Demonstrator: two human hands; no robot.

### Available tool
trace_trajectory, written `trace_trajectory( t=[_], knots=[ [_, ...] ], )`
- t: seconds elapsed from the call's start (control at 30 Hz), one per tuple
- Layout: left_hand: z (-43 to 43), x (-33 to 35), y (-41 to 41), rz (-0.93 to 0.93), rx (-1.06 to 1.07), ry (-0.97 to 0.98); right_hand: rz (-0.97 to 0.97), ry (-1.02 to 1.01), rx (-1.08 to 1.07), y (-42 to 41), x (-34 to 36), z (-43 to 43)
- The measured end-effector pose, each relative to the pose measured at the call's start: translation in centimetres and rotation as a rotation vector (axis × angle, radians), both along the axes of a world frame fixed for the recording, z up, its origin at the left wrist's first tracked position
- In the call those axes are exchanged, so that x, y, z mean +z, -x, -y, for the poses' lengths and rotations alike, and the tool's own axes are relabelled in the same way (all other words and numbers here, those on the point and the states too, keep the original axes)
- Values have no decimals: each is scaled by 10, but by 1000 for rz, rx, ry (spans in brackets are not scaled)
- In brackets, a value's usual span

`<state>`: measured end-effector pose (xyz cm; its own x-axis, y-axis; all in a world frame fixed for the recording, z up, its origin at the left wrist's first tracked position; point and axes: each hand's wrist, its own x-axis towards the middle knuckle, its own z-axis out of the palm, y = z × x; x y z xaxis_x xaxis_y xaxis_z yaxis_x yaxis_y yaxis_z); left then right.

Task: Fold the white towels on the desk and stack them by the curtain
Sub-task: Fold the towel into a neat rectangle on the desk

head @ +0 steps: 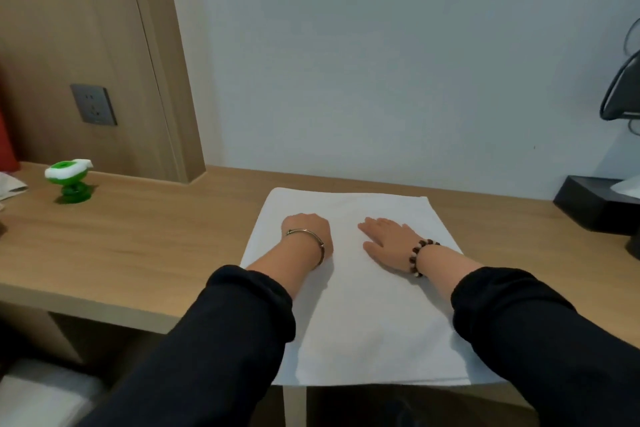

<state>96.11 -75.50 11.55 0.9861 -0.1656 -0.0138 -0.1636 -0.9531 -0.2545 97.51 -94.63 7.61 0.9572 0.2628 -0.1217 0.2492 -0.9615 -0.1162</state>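
Lying flat on the desk point(138, 236), near edge overhanging: one white towel point(346, 305), folding judged barely begun. It is pressed by the right hand point(384, 239), fingers straight; the left hand point(308, 229) is curled on it, grasp undeterminable. No stack is seen.

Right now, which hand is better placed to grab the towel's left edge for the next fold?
Probably left. The left hand rests on the towel close to its left edge, fingers curled. The right hand lies flat nearer the middle and could pin it.
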Motion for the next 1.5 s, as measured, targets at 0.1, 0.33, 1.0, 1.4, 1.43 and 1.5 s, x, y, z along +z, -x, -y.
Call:
trace_trajectory(
  t=[0.1, 0.33, 1.0, 1.4, 1.43, 1.5],
  knots=[
    [-6, -3, -32, 33, 50, 120, 110, -83, -77, -20, 8, 0],
    [-30, -35, -89, -118, 116, 242, 17, 82, -222, -59, 1, 23],
    [-88, -17, -153, 27, 308, 408, 106, 226, -399, -115, 29, 79],
    [-83, -10, -181, -27, 454, 692, -41, -5, -627, -130, 42, 95],
    [-83, -5, -180, -2, 455, 688, -18, -41, -659, -129, 46, 95],
    [-83, 8, -180, 96, 429, 731, 70, -155, -717, -126, 56, 95]
  ],
)
